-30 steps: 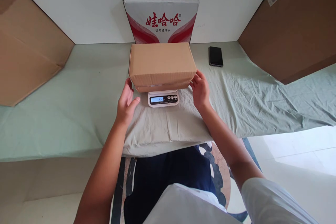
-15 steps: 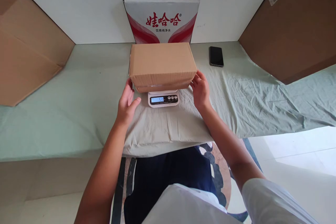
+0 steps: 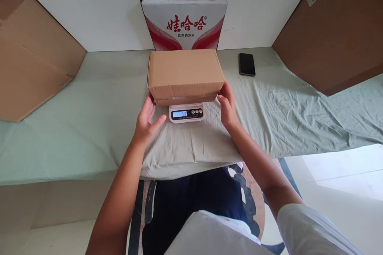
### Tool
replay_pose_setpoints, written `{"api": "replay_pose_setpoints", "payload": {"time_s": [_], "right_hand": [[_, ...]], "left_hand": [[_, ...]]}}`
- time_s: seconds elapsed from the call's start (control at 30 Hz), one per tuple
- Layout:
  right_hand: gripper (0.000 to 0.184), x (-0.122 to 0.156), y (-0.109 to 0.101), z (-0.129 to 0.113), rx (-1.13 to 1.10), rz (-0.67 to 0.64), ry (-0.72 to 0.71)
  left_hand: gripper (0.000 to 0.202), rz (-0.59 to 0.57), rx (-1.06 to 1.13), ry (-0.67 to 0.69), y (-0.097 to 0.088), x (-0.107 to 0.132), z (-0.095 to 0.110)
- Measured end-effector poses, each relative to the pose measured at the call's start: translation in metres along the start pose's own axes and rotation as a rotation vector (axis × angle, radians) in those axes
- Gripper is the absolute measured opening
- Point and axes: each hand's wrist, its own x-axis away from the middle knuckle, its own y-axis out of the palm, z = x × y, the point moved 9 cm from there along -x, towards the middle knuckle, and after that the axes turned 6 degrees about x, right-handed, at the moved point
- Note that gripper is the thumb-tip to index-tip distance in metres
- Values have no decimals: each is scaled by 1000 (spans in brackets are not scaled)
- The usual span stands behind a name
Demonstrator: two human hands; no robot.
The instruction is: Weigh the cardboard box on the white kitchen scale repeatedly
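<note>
Carton (image 3: 185,67) on scale (image 3: 187,119), just beyond and between left hand (image 3: 146,122) and right hand (image 3: 228,107). Long axis runs hand to hand, neither clearly nearer. Left open, thumb spread; right half-curled at corner, can't tell if gripping.

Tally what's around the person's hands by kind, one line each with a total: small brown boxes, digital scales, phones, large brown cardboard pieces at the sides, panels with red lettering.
Small brown box: 1
Digital scale: 1
Phone: 1
Large brown cardboard pieces: 2
Panel with red lettering: 1
Total: 6
</note>
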Motion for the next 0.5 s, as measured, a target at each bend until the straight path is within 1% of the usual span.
{"api": "replay_pose_setpoints", "payload": {"time_s": [0.07, 0.13, 0.33, 0.5], "right_hand": [[89, 1, 3, -2, 34, -30, -4], [94, 2, 7, -2, 64, -68, -2], [87, 4, 16, -10, 89, -110, -54], [87, 5, 17, -12, 91, -123, -64]], "left_hand": [[114, 1, 4, 19, 0, 1, 1], [116, -5, -3, 30, 0, 0, 0], [134, -35, -31, 74, 4, -5, 0], [137, -75, -32, 71, 9, -7, 3]]}}
